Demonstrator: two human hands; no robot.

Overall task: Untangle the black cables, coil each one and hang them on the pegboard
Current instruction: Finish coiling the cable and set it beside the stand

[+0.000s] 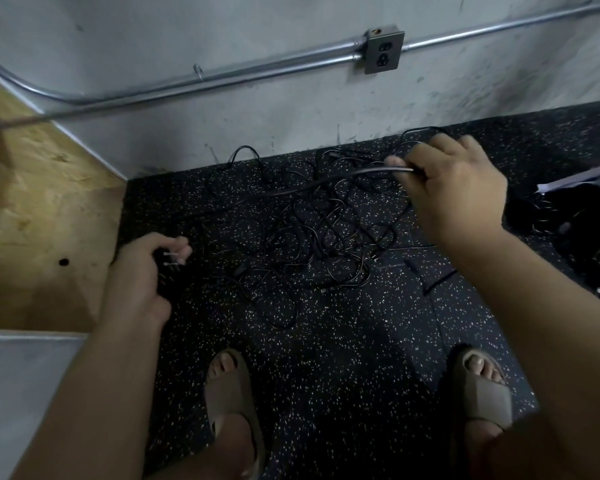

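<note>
speckled floor (326, 358), left hand (136, 268) grip curled round plug (171, 258), right hand (458, 188) grip pinching black cable (361, 172)

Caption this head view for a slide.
Left hand grips a plug; right hand holds one cable above the tangle.

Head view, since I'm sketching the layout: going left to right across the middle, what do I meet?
Plywood panel → left hand gripping a plug → tangle of black cables → right hand holding one cable → dark heap at the right edge.
</note>
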